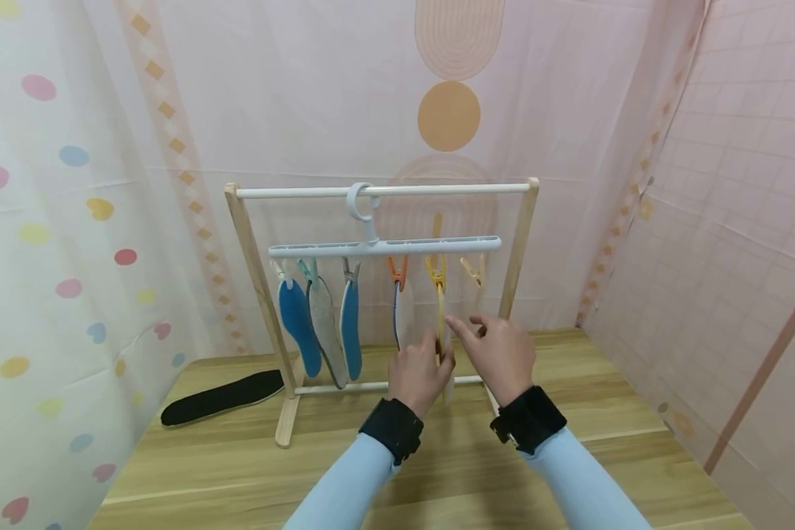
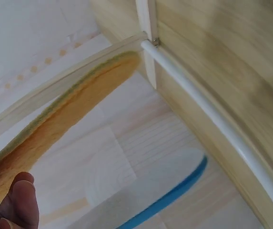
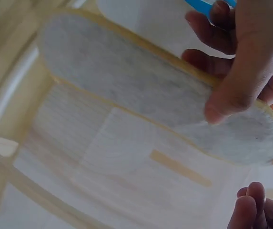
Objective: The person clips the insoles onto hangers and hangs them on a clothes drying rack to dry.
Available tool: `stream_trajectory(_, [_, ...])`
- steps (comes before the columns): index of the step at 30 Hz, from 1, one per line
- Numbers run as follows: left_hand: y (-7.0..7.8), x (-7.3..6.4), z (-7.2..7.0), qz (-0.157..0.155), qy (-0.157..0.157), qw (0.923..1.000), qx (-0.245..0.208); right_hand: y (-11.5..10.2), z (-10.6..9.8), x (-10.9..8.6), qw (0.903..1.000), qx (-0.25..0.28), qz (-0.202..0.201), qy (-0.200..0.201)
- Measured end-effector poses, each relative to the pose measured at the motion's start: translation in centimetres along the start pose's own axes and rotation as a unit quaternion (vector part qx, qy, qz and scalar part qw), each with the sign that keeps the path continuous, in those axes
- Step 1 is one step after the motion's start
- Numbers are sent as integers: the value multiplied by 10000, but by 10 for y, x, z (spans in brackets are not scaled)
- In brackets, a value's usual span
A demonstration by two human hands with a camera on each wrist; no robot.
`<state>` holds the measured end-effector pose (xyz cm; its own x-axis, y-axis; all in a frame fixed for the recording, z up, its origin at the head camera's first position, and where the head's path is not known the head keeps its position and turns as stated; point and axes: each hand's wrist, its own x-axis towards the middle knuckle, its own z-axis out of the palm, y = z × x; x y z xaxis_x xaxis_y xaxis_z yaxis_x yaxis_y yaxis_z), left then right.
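Note:
A yellow-edged insole (image 1: 440,313) hangs from the yellow clip (image 1: 436,274) on a pale blue clip hanger (image 1: 384,247). Its fuzzy yellow face (image 2: 74,109) shows in the left wrist view, its grey face (image 3: 126,76) in the right wrist view. My left hand (image 1: 419,374) pinches this insole, the thumb lying on the grey side. Just to the right, my right hand (image 1: 501,357) is raised beside the insole with fingers loosely bent, holding nothing. Above it, a beige clip (image 1: 475,271) dangles with nothing in it.
Other insoles hang farther left: a blue one (image 1: 298,324), a grey one (image 1: 326,331), another blue one (image 1: 350,331) and a white one (image 1: 404,313) under an orange clip (image 1: 398,272). A wooden rack (image 1: 520,250) carries the hanger. One black insole (image 1: 221,397) lies on the table (image 1: 238,478).

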<state>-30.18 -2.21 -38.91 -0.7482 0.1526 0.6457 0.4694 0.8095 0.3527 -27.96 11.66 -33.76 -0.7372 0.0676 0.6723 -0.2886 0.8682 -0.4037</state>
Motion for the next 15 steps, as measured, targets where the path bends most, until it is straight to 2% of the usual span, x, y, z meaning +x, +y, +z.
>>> stream_trajectory(6, [-3, -9, 4, 203, 64, 9997, 139, 15, 7, -22, 9993, 30, 378, 8])
stream_trajectory(11, [-6, -17, 7, 165, -63, 9998, 125, 30, 14, -40, 9980, 91, 550, -301])
stream_trajectory(15, [-10, -25, 10, 288, -52, 9992, 269, 40, 18, -54, 9965, 0, 658, -511])
